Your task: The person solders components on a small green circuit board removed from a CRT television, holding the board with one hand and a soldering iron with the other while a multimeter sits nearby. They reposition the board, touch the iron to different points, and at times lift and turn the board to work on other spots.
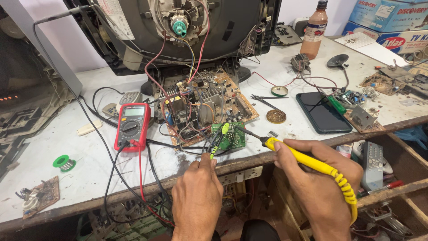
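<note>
cluttered white bench (67, 134): right hand (321, 178) clamped on yellow soldering iron (303, 158), left hand (198, 196) pinching green tool (220, 139) over small green board (232, 138) at bench edge; tip slip could bridge joints or scorch nearby wires.

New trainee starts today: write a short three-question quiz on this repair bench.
1. True or false: the right hand holds a yellow soldering iron whose tip points at the small green board.
2. Which hand pinches the green tool over that board?
3. Multiple choice: the red multimeter lies A) left of the brown board, B) on the phone, C) beside the bottle.

Key: 1 true; 2 the left hand; 3 A.
</note>
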